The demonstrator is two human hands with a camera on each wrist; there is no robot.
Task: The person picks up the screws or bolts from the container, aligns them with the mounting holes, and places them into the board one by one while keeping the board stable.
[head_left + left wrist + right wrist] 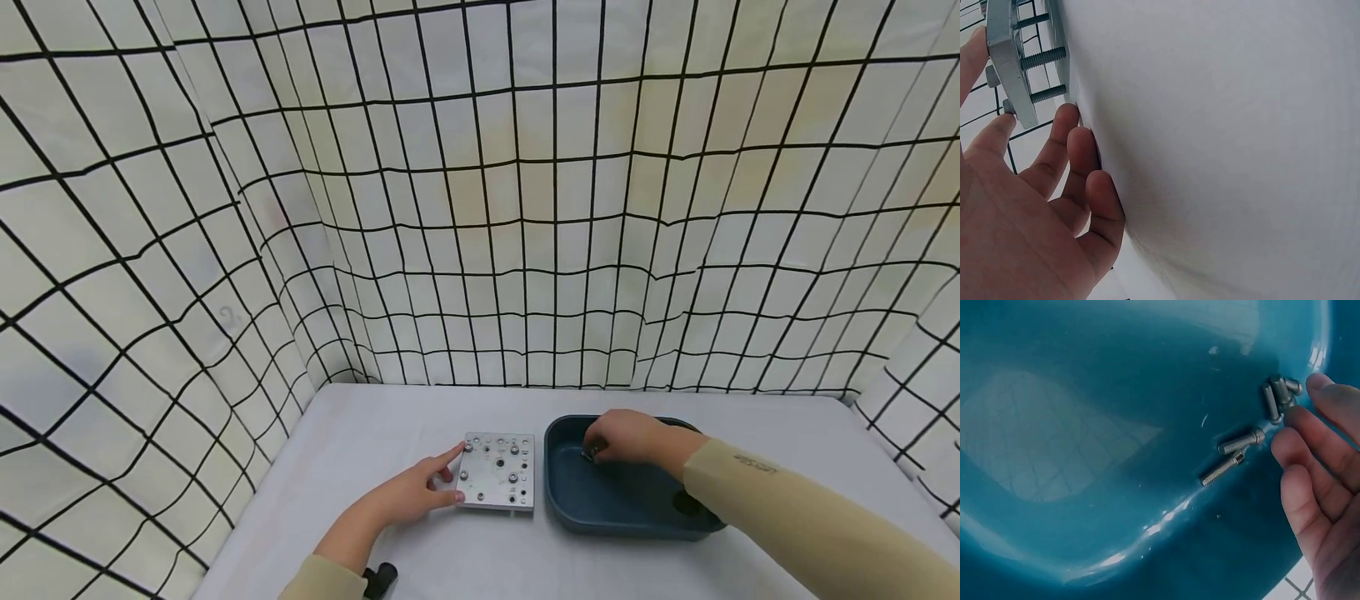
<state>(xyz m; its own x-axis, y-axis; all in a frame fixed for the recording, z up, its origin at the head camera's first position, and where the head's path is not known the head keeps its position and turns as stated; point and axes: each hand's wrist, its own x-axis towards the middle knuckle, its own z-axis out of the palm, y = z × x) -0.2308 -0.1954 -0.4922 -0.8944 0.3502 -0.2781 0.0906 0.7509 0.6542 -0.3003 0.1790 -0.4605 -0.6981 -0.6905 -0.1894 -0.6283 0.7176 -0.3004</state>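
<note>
A silver metal plate (495,472) with several holes and bolt heads lies on the table. Threaded bolt shanks (1044,59) stick out of its underside in the left wrist view. My left hand (408,493) touches the plate's left side, its thumb and index finger spread at two corners. Its other fingers rest on the white cloth. My right hand (628,436) reaches into the blue tray (637,528) near the tray's left end. In the right wrist view several loose bolts (1241,442) lie beside its fingertips, with thumb and fingers apart.
White cloth covers the table (420,417). A black object (381,578) lies by the left forearm at the front edge. Black grid netting over white sheets (480,250) stands behind and along both sides. A dark round spot (684,502) shows inside the tray's right end.
</note>
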